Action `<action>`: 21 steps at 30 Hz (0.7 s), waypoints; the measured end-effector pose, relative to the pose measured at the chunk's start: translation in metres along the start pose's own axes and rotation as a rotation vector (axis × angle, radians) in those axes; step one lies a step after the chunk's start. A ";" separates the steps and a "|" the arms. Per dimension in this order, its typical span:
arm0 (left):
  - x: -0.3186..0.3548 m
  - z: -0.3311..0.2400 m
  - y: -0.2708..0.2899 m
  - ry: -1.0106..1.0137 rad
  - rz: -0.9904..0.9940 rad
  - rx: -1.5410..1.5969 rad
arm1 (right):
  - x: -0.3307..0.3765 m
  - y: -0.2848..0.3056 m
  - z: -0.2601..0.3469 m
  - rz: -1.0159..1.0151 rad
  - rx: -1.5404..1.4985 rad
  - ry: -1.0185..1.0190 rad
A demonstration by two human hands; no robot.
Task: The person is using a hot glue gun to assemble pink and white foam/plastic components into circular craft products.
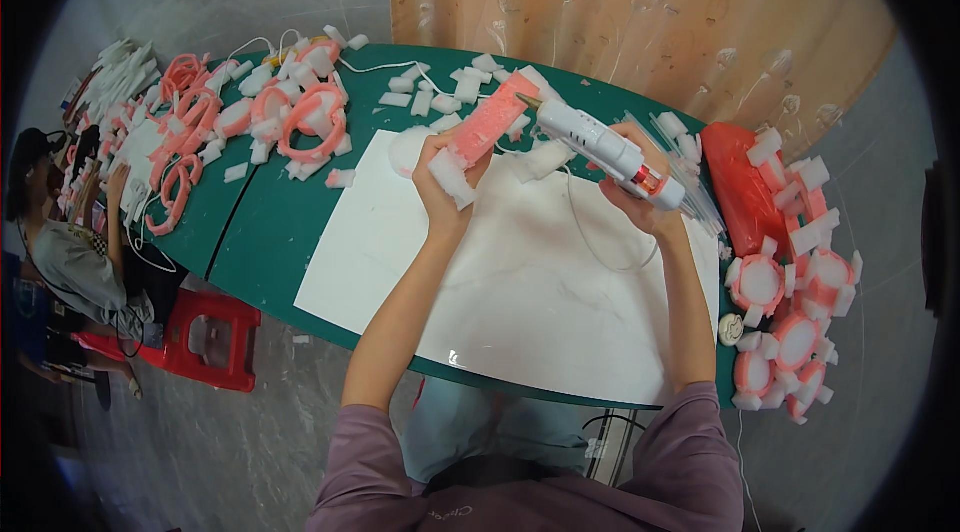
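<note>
My left hand [440, 194] is closed around a pink foam piece [492, 120] with white foam blocks at its ends. A white hot glue gun [592, 139] is gripped in my right hand [640, 202]. Its nozzle points left and sits right beside the upper part of the pink piece; whether they touch I cannot tell. Below both hands lies a white board [500, 302]. The gun's thin cord [592, 250] loops down over the board. Loose white foam blocks [467, 87] are scattered beyond my left hand.
Clear glue sticks [698, 194] and a red plastic bag [742, 187] lie right of the gun. Foam rounds with white blocks [797, 340] crowd the right edge of the green table [265, 257]. Pink foam rings [315, 122] pile up left. Another person [75, 267] sits near a red stool [240, 347].
</note>
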State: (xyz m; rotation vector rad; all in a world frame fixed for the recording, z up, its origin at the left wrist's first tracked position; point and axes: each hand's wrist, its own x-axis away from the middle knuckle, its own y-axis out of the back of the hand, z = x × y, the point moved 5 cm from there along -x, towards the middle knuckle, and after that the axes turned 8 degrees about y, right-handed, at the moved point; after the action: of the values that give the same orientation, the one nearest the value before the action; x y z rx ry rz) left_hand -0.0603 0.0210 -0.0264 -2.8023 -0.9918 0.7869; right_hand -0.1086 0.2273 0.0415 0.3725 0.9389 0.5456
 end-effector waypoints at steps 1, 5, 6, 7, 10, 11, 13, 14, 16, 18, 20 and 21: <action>0.000 0.001 0.000 0.013 0.007 0.011 | 0.000 0.000 0.000 0.008 0.001 0.018; -0.001 0.010 0.000 0.108 0.019 0.136 | 0.001 -0.003 -0.007 0.015 -0.020 -0.045; -0.001 0.011 -0.001 0.105 0.037 0.168 | 0.001 -0.003 -0.003 0.033 0.059 0.017; -0.002 0.012 -0.002 0.104 0.045 0.182 | 0.001 -0.003 0.000 0.042 0.133 0.074; -0.001 0.014 -0.002 0.137 0.065 0.286 | 0.000 -0.002 0.003 0.036 0.145 0.078; -0.001 0.015 -0.002 0.148 0.068 0.314 | -0.001 -0.002 0.004 0.033 0.148 0.092; 0.001 0.016 -0.002 0.113 0.063 0.212 | -0.001 -0.002 0.007 0.045 0.208 0.165; 0.001 0.017 -0.002 0.098 0.059 0.175 | -0.001 -0.002 0.004 0.043 0.200 0.171; -0.001 0.024 -0.002 0.108 0.051 0.214 | 0.004 0.001 -0.007 0.051 0.220 0.124; -0.005 0.038 -0.004 0.207 0.070 0.482 | 0.011 0.005 -0.019 0.024 0.238 0.228; -0.007 0.048 -0.007 0.303 0.104 0.764 | 0.022 0.007 -0.040 0.055 0.303 0.156; -0.005 0.050 -0.007 0.326 0.091 0.786 | 0.025 0.008 -0.052 0.059 0.280 0.104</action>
State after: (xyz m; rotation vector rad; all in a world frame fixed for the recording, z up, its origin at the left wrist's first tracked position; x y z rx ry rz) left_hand -0.0922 0.0184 -0.0662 -2.1856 -0.3771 0.5343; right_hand -0.1420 0.2518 0.0010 0.6294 1.1110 0.4910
